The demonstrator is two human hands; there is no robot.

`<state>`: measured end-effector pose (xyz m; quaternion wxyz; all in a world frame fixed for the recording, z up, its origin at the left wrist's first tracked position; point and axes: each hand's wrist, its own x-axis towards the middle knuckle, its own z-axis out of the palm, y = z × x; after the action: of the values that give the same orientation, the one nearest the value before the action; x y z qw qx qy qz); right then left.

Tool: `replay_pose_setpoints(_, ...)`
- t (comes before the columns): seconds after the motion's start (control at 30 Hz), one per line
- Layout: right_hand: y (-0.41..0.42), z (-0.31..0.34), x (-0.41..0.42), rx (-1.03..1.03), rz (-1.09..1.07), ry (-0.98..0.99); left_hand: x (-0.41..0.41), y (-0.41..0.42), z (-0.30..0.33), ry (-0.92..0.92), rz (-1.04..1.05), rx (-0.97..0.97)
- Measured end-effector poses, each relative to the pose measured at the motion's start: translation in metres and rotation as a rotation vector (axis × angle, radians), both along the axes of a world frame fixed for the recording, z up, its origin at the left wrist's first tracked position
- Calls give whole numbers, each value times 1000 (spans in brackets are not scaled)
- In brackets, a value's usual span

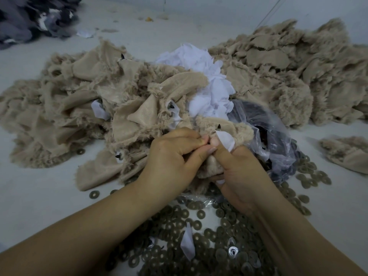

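Note:
Both hands work on one beige plush fabric piece [225, 128] near the middle of the view. My left hand [175, 154] grips its left side with curled fingers. My right hand [237, 166] grips the right side, thumb up against a white fabric patch [226, 139]. The fingertips of both hands meet at a small dark part that I can barely see. A black pointed stud [219, 126] sticks out of the fabric just above my right thumb.
Large heaps of beige plush pieces lie left [65, 108] and back right [288, 72]. White fabric scraps [207, 84] pile behind. A clear plastic bag [266, 136] holds dark parts. Several round washers [209, 232] cover the near table. Dark cloth [33, 16] lies far left.

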<state>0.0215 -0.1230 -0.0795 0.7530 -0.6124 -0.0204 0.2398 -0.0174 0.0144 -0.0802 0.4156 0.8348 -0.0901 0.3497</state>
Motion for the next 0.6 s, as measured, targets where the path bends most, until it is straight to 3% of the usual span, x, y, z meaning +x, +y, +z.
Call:
replay_pose_setpoints(0.17,1,-3,-2,39,0,-30,2,1,0,0,-20,-54)
replay_pose_setpoints(0.4,1,-1,-1,91,28,-31,3,5,6,161,-157,-339)
replay_pose_setpoints(0.6,3,3,-1,219,26,74,2,6,6,193,-165,-326)
